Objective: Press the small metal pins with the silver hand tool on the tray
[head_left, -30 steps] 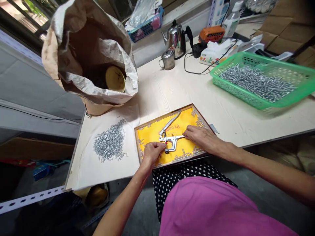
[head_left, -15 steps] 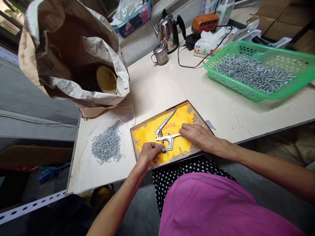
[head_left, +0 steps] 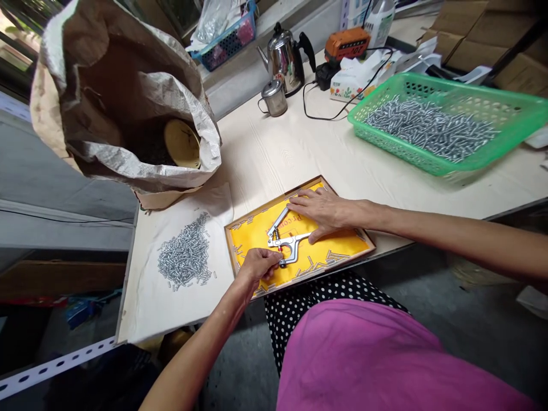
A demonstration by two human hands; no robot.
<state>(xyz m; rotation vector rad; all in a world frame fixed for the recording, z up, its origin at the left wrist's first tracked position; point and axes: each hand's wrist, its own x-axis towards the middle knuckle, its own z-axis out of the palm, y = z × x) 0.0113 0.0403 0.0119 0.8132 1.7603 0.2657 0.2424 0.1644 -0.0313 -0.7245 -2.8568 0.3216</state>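
A silver pair of snap pliers (head_left: pixel 293 242) with widely spread handles lies on the yellow sheet of a shallow tray (head_left: pixel 246 219). My left hand (head_left: pixel 259 265) is closed in a pinch at the plier jaws, beside a small red part; what its fingertips hold is hidden. My right hand (head_left: pixel 327 214) spans the handles, fingers over the end of the upper one and thumb at the lower one. Small metal springs (head_left: pixel 336 257) lie scattered along the tray's edges.
Left of the tray, a heap of springs (head_left: pixel 184 251) lies on a white cloth (head_left: pixel 149 308), below a large open sack (head_left: pixel 171 185). A green basket (head_left: pixel 398 151) of springs stands at right. Behind are a steel cup (head_left: pixel 274 100), a kettle (head_left: pixel 286 57) and an orange battery (head_left: pixel 346 43).
My right hand has moved from the lower handle's end up and over both handles, its fingers now reaching the upper one. My left hand stays pinched at the jaws.
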